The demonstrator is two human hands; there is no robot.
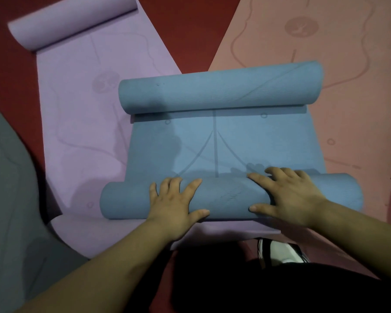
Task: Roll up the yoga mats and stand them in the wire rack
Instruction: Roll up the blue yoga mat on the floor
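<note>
A blue yoga mat (pixel 226 141) lies in front of me, rolled at both ends with a flat stretch between. Its near roll (pixel 127 199) lies across the frame under both hands. My left hand (pixel 174 204) presses flat on the roll's middle, fingers spread. My right hand (pixel 289 195) lies over the roll just to the right, fingers reaching past its top and thumb on the near side. The far roll (pixel 219 89) lies untouched. No wire rack is in view.
A purple mat (pixel 84 114) lies under the blue one at the left, its far end curled (pixel 72 21). A pink mat (pixel 339 71) lies flat at the right, a grey mat (pixel 7 190) at the left edge. Red floor (pixel 190 35) shows between them. A white shoe (pixel 280 249) sits below the roll.
</note>
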